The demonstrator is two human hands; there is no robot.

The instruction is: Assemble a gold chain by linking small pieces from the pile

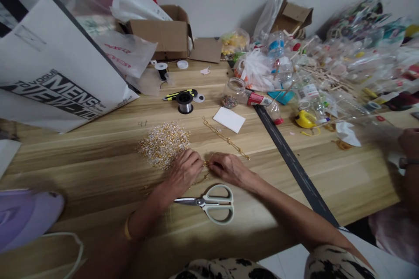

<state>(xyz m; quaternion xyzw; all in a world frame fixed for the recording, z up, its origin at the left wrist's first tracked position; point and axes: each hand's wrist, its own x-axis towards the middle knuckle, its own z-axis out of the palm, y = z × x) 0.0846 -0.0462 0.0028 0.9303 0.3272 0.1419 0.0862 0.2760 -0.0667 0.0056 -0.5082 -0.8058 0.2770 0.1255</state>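
My left hand (183, 171) and my right hand (230, 168) rest on the wooden table (98, 161), fingertips pinched together on a thin gold chain (225, 139) that runs away to the upper right. A heap of small gold and clear beads (163, 144) lies just left of my left hand. Pale green scissors (212, 202) lie shut on the table right below both hands.
A spool of clear thread (185, 101), a utility knife (178, 94), a white card (229, 119) and a bead jar (233, 93) lie beyond. A large white bag (49, 74) and cardboard box (163, 32) stand at the left back. Clutter fills the right; another person's arm (409, 152) shows there.
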